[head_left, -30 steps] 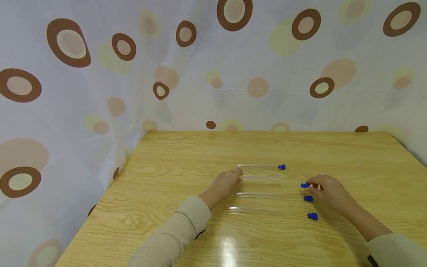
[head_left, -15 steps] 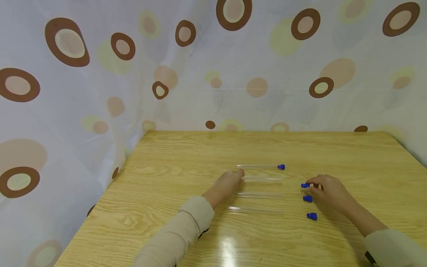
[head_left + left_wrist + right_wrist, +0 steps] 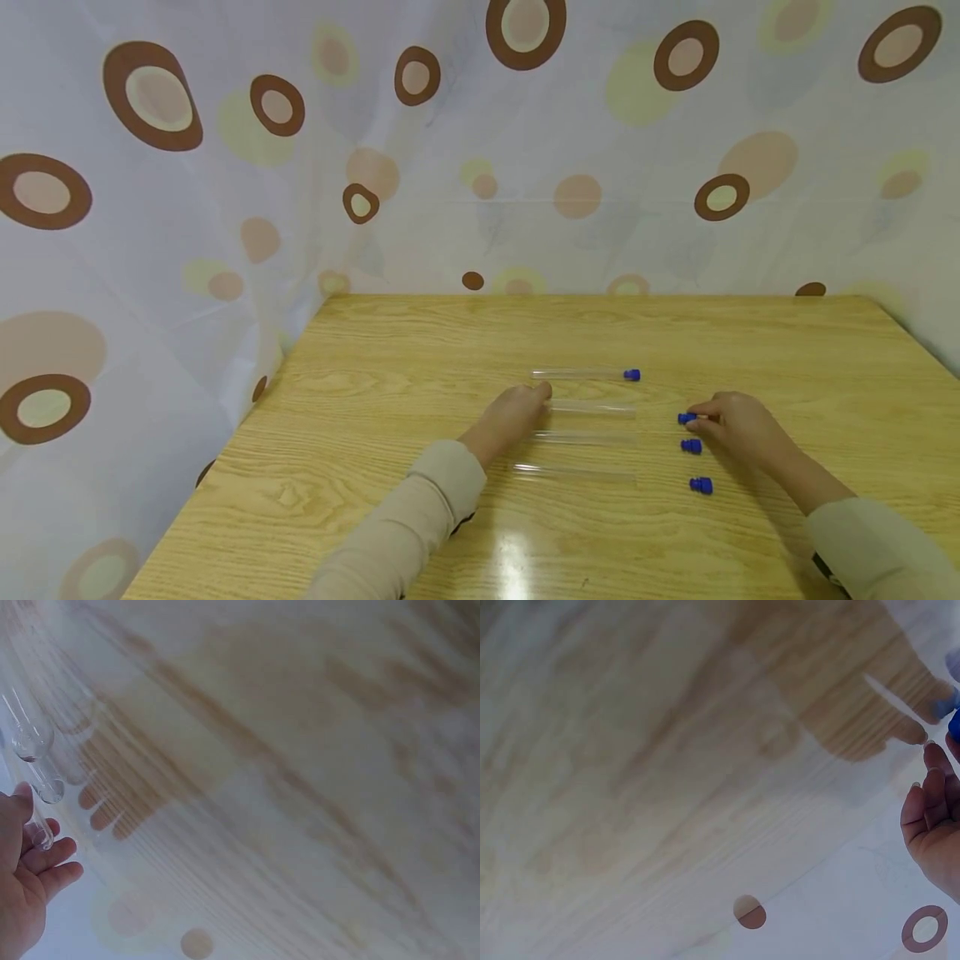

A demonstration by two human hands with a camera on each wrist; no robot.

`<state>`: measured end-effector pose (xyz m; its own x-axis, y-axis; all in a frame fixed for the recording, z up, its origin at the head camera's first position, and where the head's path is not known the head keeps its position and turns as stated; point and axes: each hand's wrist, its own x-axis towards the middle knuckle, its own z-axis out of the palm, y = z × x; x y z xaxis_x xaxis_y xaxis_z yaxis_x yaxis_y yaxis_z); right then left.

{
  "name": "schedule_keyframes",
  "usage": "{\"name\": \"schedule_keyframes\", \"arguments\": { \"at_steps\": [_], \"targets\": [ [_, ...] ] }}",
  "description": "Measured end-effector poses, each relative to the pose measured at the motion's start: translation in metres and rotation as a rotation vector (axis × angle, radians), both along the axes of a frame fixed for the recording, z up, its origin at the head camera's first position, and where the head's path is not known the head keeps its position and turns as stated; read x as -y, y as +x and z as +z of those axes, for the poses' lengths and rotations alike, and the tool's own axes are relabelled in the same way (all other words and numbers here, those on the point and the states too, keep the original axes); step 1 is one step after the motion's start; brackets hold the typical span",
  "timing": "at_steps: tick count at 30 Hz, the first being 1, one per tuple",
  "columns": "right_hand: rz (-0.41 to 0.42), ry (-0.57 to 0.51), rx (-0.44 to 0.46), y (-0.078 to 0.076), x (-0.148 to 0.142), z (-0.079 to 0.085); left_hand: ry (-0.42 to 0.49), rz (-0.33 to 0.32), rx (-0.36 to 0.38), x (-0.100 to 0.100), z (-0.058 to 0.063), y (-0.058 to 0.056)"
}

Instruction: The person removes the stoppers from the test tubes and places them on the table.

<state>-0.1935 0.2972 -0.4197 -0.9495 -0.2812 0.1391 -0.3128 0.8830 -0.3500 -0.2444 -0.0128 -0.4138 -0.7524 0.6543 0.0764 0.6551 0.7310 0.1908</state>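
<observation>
My left hand (image 3: 513, 417) pinches the rounded left end of a clear glass test tube (image 3: 592, 407), second from the back. In the left wrist view, that tube's end (image 3: 43, 838) lies between the thumb and fingers of the hand (image 3: 30, 877). My right hand (image 3: 738, 423) holds a small blue stopper (image 3: 685, 418) between thumb and fingertips, a short gap to the right of the tube's open end. The right wrist view catches only part of this stopper (image 3: 955, 726) at its edge, beside the fingers (image 3: 934, 796). Farther back lies a tube (image 3: 577, 374) with a blue stopper (image 3: 632, 375) in its right end.
Two uncapped test tubes lie nearer me, one (image 3: 585, 437) just in front of the held tube and another (image 3: 573, 473) closest. To their right are two loose blue stoppers, one (image 3: 692, 447) below my right fingertips and one (image 3: 701, 485) nearer. A patterned curtain (image 3: 435, 233) borders the wooden table (image 3: 420, 333).
My left hand has shifted slightly right, and the held tube has moved a little toward me and right. The right hand with its stopper has barely moved; its forearm has swung slightly left.
</observation>
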Motion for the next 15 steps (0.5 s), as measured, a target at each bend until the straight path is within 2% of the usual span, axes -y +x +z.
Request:
{"name": "schedule_keyframes", "arguments": {
  "at_steps": [7, 10, 15],
  "targets": [
    [0.004, 0.009, 0.010, -0.0027, -0.0006, -0.0052, -0.017, 0.014, -0.004, -0.0026, 0.0010, 0.0009],
    [-0.001, 0.015, 0.012, -0.0030, -0.0003, -0.0055, -0.044, 0.023, -0.036, -0.0039, -0.0003, 0.0005],
    [-0.006, 0.022, 0.005, -0.0019, -0.0004, -0.0062, -0.051, 0.043, -0.047, -0.0057, -0.0011, -0.0003]
  ]
}}
